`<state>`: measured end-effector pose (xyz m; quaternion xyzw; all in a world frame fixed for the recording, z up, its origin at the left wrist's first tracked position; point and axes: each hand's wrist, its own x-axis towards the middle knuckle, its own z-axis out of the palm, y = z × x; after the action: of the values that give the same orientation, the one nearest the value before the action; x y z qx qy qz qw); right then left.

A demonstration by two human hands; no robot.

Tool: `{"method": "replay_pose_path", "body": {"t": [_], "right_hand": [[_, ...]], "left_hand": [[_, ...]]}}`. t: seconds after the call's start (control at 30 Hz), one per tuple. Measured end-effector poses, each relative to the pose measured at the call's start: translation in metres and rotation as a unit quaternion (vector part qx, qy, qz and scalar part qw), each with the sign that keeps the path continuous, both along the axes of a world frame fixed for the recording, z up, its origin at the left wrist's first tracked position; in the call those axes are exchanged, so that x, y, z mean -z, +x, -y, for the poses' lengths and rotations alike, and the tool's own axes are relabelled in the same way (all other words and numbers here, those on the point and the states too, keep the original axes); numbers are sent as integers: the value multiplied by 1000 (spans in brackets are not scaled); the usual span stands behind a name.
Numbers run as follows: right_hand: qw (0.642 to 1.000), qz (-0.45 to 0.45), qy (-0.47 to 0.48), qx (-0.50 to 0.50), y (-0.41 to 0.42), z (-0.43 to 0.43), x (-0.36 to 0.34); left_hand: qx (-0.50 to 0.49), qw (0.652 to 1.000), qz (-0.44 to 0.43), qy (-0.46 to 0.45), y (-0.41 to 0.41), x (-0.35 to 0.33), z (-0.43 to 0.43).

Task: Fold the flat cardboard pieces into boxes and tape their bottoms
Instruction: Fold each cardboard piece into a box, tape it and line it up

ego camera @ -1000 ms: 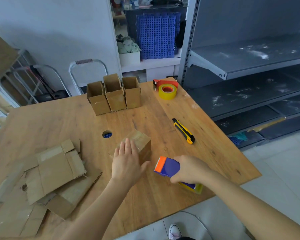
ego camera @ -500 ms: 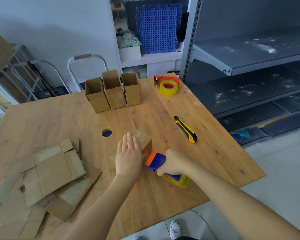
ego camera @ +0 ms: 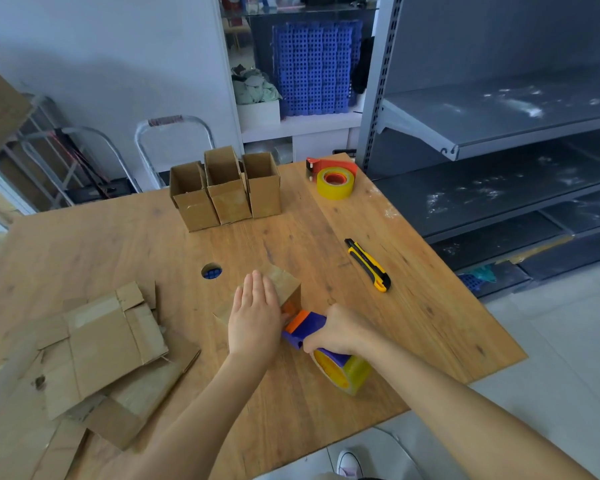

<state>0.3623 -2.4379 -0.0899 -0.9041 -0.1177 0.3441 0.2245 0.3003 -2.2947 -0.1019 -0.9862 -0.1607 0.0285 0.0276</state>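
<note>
Tape dispenser [ego camera: 307, 326] nearer box [ego camera: 285, 283], wooden table [ego camera: 118, 244]

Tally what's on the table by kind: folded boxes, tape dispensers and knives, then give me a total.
Folded boxes: 4
Tape dispensers: 2
Utility knife: 1
Total: 7

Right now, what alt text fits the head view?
A left hand presses flat on a small cardboard box while the right hand holds a tape dispenser at its side. Three open boxes stand behind on the wooden table.
</note>
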Motion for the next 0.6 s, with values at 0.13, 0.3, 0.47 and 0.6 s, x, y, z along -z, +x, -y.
{"method": "replay_pose_path", "body": {"t": [0.13,0.3,0.47,0.6], "right_hand": [[1000,-22,-13,12,-4,12,4],[999,-10,37,10,-4,22,8],[998,-13,54,-29,-4,31,-12],[995,-19,100,-23,-2,50,-27]], "left_hand": [[9,1000,-2,-3,-2,-2,-2],[49,999,6,3,-1,-5,-20],[95,994,14,47,-7,-5,-43],[80,994,70,36,-9,19,-47]]}}
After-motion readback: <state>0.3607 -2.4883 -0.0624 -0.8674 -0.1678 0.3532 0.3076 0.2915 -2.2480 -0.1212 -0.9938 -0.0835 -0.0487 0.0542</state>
